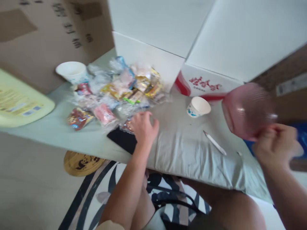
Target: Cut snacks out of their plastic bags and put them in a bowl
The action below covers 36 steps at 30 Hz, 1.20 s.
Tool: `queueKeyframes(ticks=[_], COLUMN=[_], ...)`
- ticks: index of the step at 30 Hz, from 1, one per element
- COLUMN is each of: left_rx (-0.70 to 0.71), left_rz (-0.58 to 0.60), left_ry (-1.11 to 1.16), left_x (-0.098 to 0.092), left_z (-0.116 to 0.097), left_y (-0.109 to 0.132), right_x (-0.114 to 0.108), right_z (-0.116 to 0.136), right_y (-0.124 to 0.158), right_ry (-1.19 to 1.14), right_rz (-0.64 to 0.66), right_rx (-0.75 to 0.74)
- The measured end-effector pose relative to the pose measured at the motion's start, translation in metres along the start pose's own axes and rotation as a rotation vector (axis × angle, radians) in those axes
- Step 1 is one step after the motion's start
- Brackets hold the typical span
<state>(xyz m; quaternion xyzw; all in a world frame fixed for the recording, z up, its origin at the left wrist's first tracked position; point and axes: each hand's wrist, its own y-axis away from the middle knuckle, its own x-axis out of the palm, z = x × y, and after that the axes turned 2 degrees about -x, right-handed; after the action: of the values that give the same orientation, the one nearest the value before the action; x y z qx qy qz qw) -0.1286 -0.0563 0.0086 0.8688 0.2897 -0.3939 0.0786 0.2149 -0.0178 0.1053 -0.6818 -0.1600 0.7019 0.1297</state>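
My left hand (144,127) rests on the edge of a heap of wrapped snacks (117,92) on a table covered by a pale grey cloth (187,150). Its fingers lie over a small packet and seem curled on it, beside a flat black object (121,140). My right hand (278,145) is raised off the table's right end and grips a pink plastic basket (248,110), which is blurred.
A paper cup (198,106) and a white pen (214,142) lie between my hands. Another paper cup (72,72) stands behind the snacks. White boxes (203,38) and a cardboard box (48,38) line the back. A yellow container (21,102) sits at left.
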Motion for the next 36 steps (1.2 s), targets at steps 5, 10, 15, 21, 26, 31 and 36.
queueKeyframes(ticks=[5, 10, 15, 21, 26, 31, 36], left_rx=[-0.156, -0.226, -0.117, -0.058, -0.516, -0.548, -0.585], left_rz=[0.067, 0.101, -0.018, 0.067, 0.652, 0.798, 0.951], left_ry=[-0.382, -0.485, -0.356, 0.768, 1.32, 1.338, 1.345], left_x=[0.008, 0.001, -0.007, 0.019, 0.047, 0.058, 0.07], left_z=[-0.003, 0.0, -0.001, -0.02, -0.041, -0.041, -0.041], left_y=[-0.005, -0.003, 0.005, 0.024, 0.038, 0.042, 0.048], right_x=[0.046, 0.094, 0.107, 0.13, 0.14, 0.134, 0.138], right_z=[-0.041, -0.062, -0.061, -0.043, -0.053, -0.033, 0.009], right_y=[0.02, 0.025, 0.073, 0.109, 0.087, 0.074, 0.076], right_ry=[-0.023, -0.085, -0.167, -0.186, -0.304, -0.928, -1.546], right_rz=[0.223, 0.075, -0.075, 0.117, 0.184, 0.16, 0.406], right_rx=[0.031, -0.138, -0.13, -0.066, 0.076, 0.294, 0.515])
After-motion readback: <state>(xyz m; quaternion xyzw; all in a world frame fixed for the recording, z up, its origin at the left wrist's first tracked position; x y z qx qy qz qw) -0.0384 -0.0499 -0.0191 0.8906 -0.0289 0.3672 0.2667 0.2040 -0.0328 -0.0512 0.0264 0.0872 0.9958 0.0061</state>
